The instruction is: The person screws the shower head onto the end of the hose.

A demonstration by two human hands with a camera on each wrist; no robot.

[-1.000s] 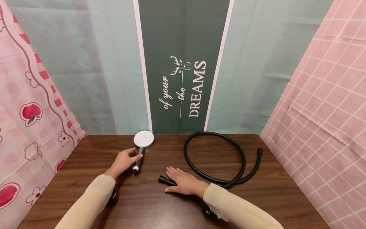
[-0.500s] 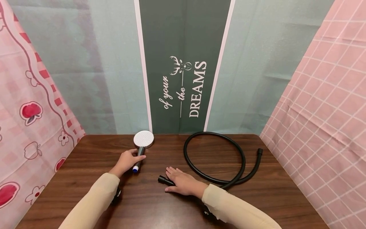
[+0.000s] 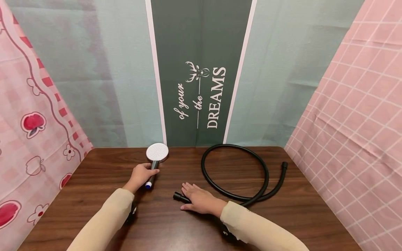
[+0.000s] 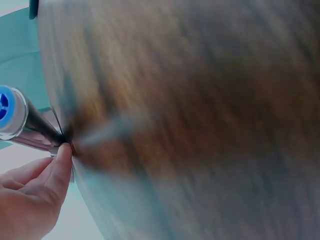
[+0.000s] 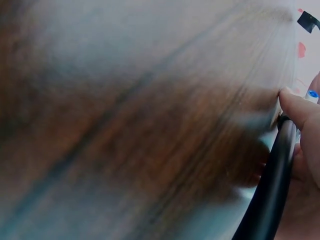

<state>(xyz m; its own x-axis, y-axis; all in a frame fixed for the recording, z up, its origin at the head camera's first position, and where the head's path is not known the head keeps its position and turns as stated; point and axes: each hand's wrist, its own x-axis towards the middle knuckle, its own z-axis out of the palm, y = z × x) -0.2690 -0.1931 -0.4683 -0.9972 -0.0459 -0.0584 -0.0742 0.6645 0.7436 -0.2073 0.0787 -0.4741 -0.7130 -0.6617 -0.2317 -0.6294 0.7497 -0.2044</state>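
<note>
The left hand [image 3: 141, 175] grips, fingers and thumb round its handle, a dark-handled, round white-faced shower head [image 3: 157, 152] on the brown wooden bench [image 3: 176, 226]; the right hand [image 3: 202, 200], fingers extended, covers a looped black hose [image 3: 257, 199].

Left hand [image 3: 142, 175] gripping, thumb [image 3: 153, 172] across, right hand [image 3: 201, 199] palm down, fingers [image 3: 188, 189] straight; both forearms [image 3: 105, 218] angled inward

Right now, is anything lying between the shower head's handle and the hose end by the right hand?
Nothing visible is: in the head view, only bare tabletop separates the shower head's handle from the hose end by the right hand.
</note>
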